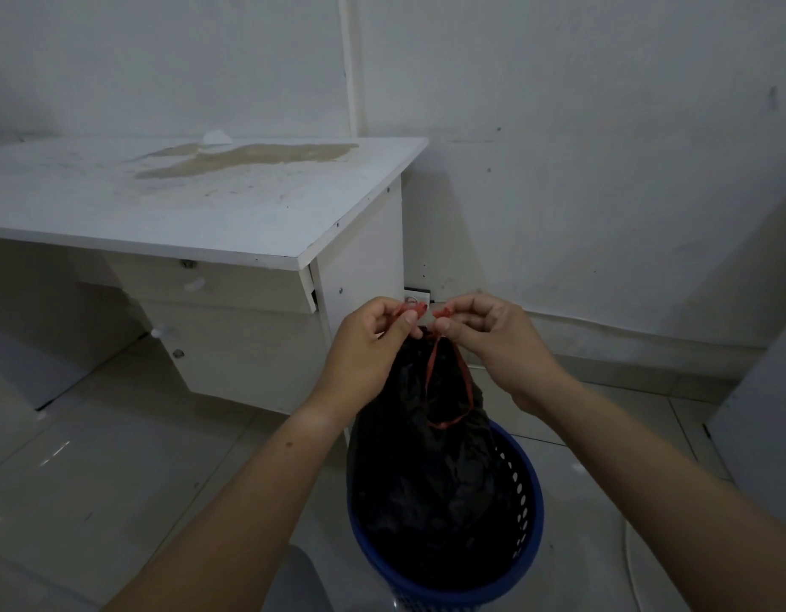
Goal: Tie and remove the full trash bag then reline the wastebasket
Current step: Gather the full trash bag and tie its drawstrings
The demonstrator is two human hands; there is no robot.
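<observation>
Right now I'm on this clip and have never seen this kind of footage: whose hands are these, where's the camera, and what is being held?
There is no machine here. A camera worn on a person's head looks forward and down at their own bare hands. The left hand and right hand each pinch an end of the red drawstring at the gathered neck of a black trash bag. The bag's lower part sits in a blue perforated wastebasket on the tiled floor. Beside it stands a worn white desk with drawers, by a white wall.

The pale tiled floor (pixel 117 457) carries a blue wastebasket (pixel 526 501) at 6 o'clock and a white counter (pixel 197 205) at 10 o'clock.
</observation>
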